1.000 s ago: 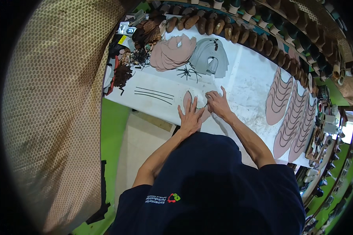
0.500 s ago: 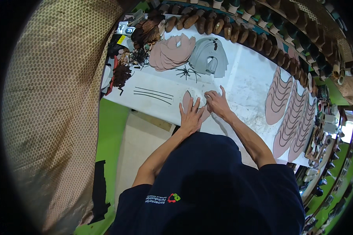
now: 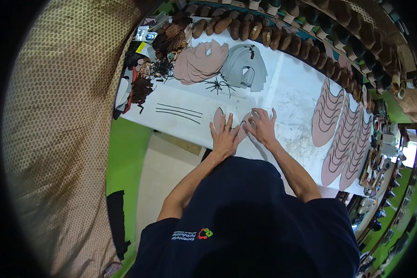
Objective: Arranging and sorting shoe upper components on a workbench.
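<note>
A pink U-shaped shoe upper piece (image 3: 218,114) lies flat near the table's front edge. My left hand (image 3: 224,140) rests on it with fingers stretched and spread, covering its middle. Over the right arm of the piece is my right hand (image 3: 262,128), its fingers bent but apart, the thumb side close to the surface. A short dark strip (image 3: 242,124) shows on the piece between the hands. Left of them, several thin dark strips (image 3: 178,113) lie side by side on the table.
Behind my hands are a pink stack of cut pieces (image 3: 197,69), a grey stack (image 3: 234,65) and a dark bundle of strips (image 3: 216,85). Overlapping pink pieces (image 3: 326,125) lie in rows at the right. Brown shoe lasts (image 3: 282,41) line the back edge. A patterned curtain (image 3: 69,116) hangs at left.
My right hand has shifted slightly, and its fingers have spread, uncovering more of the pink piece and the dark strip. My left hand stays on the piece.
</note>
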`<move>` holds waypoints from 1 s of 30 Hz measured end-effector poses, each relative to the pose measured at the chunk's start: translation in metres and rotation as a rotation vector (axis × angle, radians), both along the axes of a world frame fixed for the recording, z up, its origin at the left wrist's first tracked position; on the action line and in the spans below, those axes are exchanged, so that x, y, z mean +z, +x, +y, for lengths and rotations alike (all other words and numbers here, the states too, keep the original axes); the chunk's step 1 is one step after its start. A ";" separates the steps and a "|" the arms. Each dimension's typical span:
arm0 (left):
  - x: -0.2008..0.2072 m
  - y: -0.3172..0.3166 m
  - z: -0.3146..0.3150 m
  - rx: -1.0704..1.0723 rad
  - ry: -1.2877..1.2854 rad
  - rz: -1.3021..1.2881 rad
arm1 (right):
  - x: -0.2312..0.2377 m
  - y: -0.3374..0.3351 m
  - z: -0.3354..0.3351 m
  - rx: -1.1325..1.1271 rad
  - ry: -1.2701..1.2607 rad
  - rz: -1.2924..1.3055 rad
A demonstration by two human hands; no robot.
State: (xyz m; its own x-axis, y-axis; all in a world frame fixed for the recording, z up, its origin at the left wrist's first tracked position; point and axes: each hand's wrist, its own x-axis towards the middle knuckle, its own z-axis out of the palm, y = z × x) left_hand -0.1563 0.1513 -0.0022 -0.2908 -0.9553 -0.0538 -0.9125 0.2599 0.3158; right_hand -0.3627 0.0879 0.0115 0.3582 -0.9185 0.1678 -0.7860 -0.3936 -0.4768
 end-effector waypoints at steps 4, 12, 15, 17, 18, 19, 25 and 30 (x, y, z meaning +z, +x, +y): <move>-0.001 -0.002 0.001 0.012 0.004 0.029 | -0.001 0.005 0.018 -0.067 -0.016 0.057; 0.002 -0.008 0.002 0.054 -0.014 0.075 | -0.016 0.009 0.020 -0.113 0.015 0.028; 0.000 -0.007 0.002 0.070 0.017 0.067 | -0.016 0.005 0.010 -0.057 0.023 0.029; -0.001 -0.008 0.002 0.070 0.009 0.083 | -0.015 0.002 -0.002 -0.016 0.021 0.038; 0.000 -0.008 0.001 0.069 0.001 0.099 | -0.015 0.000 -0.009 0.013 0.009 0.043; 0.000 -0.009 0.001 0.069 0.001 0.098 | -0.015 -0.001 -0.015 0.042 -0.003 0.047; 0.002 -0.009 -0.003 0.069 0.018 0.089 | -0.019 -0.002 -0.042 0.155 -0.060 0.139; 0.003 -0.009 -0.003 0.084 0.021 0.106 | -0.019 -0.001 -0.045 0.195 -0.015 0.190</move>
State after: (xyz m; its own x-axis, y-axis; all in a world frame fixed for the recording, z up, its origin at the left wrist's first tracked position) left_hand -0.1650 0.1483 0.0010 -0.2148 -0.9755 -0.0472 -0.8918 0.1762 0.4166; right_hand -0.3641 0.0425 -0.0075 0.5543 -0.8270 0.0941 -0.7694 -0.5523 -0.3209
